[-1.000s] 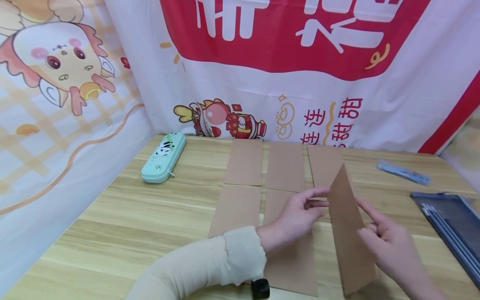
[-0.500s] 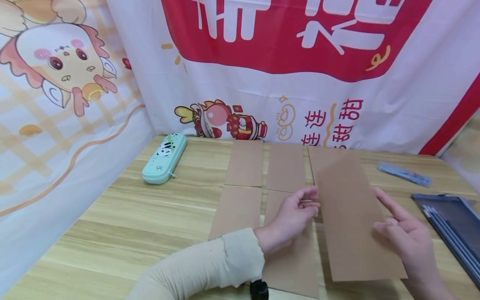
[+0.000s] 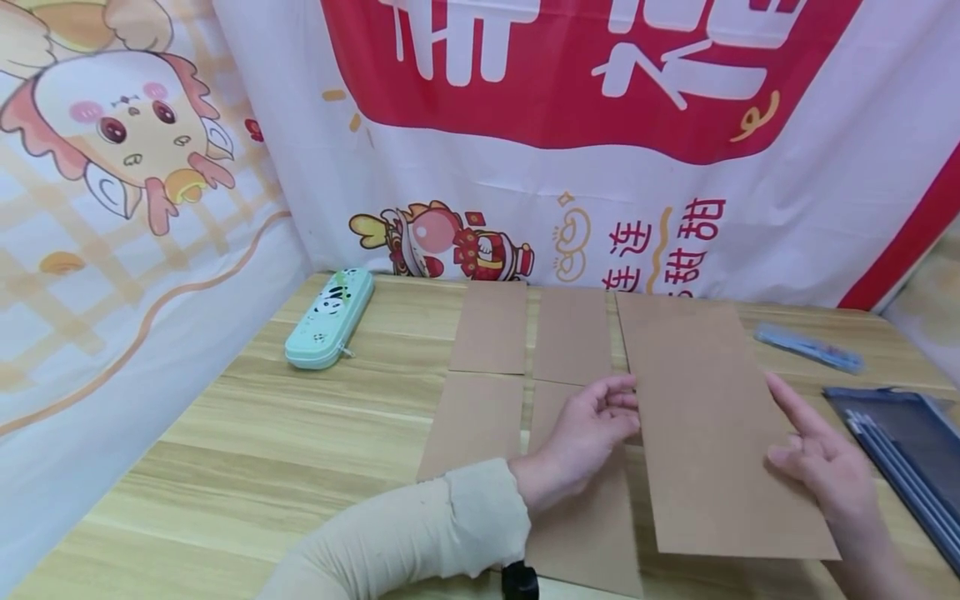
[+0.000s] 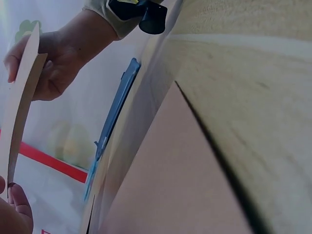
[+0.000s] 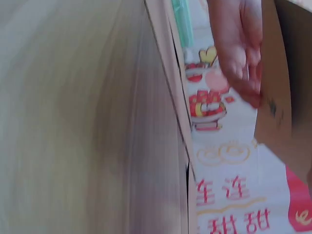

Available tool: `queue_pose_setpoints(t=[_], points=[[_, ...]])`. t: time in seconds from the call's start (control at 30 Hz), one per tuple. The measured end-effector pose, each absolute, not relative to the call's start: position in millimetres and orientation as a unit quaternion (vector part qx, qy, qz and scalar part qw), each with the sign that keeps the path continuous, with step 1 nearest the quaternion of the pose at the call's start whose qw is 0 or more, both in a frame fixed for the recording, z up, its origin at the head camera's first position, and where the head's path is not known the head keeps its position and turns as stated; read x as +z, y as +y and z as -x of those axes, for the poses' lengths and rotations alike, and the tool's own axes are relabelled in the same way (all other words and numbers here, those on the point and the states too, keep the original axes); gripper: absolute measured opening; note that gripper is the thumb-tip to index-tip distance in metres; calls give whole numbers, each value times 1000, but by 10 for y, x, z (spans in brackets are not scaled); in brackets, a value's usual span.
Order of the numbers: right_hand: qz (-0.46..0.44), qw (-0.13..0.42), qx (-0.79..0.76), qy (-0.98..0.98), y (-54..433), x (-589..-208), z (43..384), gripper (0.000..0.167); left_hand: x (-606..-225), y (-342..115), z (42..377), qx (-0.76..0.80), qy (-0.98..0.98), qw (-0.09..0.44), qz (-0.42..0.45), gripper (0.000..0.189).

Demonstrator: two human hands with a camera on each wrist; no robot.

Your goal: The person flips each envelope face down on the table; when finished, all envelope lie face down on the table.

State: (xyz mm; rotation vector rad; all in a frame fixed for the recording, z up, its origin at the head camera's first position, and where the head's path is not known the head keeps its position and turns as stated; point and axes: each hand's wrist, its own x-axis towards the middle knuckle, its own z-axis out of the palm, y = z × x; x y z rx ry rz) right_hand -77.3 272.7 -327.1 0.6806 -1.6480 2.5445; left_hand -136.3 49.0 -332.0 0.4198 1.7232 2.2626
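Note:
A tall brown kraft-paper piece (image 3: 735,450) is raised above the table's right half, its broad face toward me. Whether it is a bag or folded card, I cannot tell. My left hand (image 3: 581,437) pinches its left edge with bent fingers. At the right edge, my right hand (image 3: 825,467) grips it, thumb in front and index finger pointing up along the side. Several matching pieces lie flat in two rows, among them a back-left piece (image 3: 490,327) and a front-middle piece (image 3: 588,533). The held piece mostly hides the back-right one.
A mint-green panda pencil case (image 3: 328,321) lies at the back left of the wooden table (image 3: 247,450). To the right are a slim light-blue packet (image 3: 810,347) and a dark mesh pouch (image 3: 915,442) with thin rods. A printed white cloth (image 3: 480,175) hangs behind.
The held piece has turned from nearly edge-on to broad face toward me. My right hand has moved right with its edge; my left hand has shifted only slightly left.

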Motion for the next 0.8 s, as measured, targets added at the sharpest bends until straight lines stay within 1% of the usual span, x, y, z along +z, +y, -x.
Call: queue_pose_setpoints(t=[0.13,0.17,0.27,0.4,0.53,0.67,0.8], points=[[-257,-72,774,-574,2914,-3303,838,79,-3301,479,1384,772,606,134,-140,48],[-251,-87,755,-600,2959,-3307,846,80,-3299,480,1388,771,606,136,-139,48],[-231,-113,687,-680,3079,-3327,864,84,-3300,482,1389,769,606,147,-138,48],[-173,-135,589,-778,3188,-3349,876,90,-3335,494,1378,761,609,168,-145,51],[-130,-205,537,-808,3272,-3369,913,91,-3374,515,1362,738,633,181,-149,53],[-112,-272,518,-803,3342,-3399,956,90,-3402,527,1344,706,665,192,-149,53],[-116,-304,521,-789,3377,-3439,980,89,-3426,519,1333,677,690,213,-143,54]])
